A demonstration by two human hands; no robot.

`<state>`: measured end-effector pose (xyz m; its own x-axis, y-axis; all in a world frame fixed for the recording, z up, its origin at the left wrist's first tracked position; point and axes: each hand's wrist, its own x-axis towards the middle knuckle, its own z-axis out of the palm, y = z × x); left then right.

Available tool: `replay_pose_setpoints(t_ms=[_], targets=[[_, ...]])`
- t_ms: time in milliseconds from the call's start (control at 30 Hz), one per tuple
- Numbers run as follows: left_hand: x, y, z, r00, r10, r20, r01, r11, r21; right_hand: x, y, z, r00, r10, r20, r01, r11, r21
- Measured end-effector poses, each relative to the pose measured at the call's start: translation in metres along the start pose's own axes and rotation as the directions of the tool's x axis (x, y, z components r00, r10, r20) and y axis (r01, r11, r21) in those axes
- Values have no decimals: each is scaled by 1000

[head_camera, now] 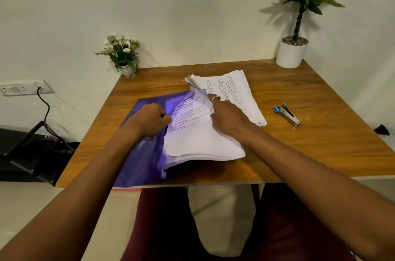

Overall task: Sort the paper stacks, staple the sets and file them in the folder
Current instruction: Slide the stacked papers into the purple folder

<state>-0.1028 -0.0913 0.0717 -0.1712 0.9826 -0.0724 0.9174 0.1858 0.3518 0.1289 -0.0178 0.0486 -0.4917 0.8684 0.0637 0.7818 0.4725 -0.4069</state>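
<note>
Fingers (166,119) of the left hand (148,120) are curled and pinch the left edge of the top sheet of the near stack (203,143). On the right hand (227,118), a ringed finger lies bent against a sheaf of sheets curling up off that stack; the thumb is hidden, so I cannot tell whether the hand pinches them.

Black lines of print with bolder headings show on the exposed page, but they are too blurred to read. The same goes for the columns of text on the far stack (235,94). No brand shows on anything.

An open purple folder (139,132), glossy and catching the light, lies flat at the near left of the desk (320,143), its front edge at the desk's edge. The near stack is thick and white with wavy edges, and it rests on the folder's right half. Just behind it, the far stack lies fanned on the bare wood.

Count: two paper stacks, one folder, one blue and silver stapler (287,114) lying to the right and apart from the papers, and two potted plants, a flowering plant (124,53) and a tall plant (291,53), at the back corners.
</note>
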Motion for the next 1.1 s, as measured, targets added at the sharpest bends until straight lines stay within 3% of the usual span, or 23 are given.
replay_pose_setpoints(t_ms=[133,233,300,433,667,833,1100], targets=[[3,8,6,999,25,-21,-21,984,176,13,-12,-10,986,146,80,-165,920,355],[6,9,13,998,61,-35,-51,972,231,19,-17,-18,935,257,244,-354,693,628],[7,9,16,998,58,-37,-48,970,239,20,-17,-18,928,260,266,-371,589,718],[6,6,16,998,40,-51,-28,975,221,19,-11,-10,966,229,123,-256,763,593],[5,18,19,995,16,-103,-6,995,95,11,-18,30,930,339,144,-324,566,758],[10,26,26,991,-44,-128,45,999,8,8,-45,58,928,358,108,-314,591,743],[9,20,39,985,-63,-163,42,991,-130,11,-81,87,935,287,208,-344,598,724]])
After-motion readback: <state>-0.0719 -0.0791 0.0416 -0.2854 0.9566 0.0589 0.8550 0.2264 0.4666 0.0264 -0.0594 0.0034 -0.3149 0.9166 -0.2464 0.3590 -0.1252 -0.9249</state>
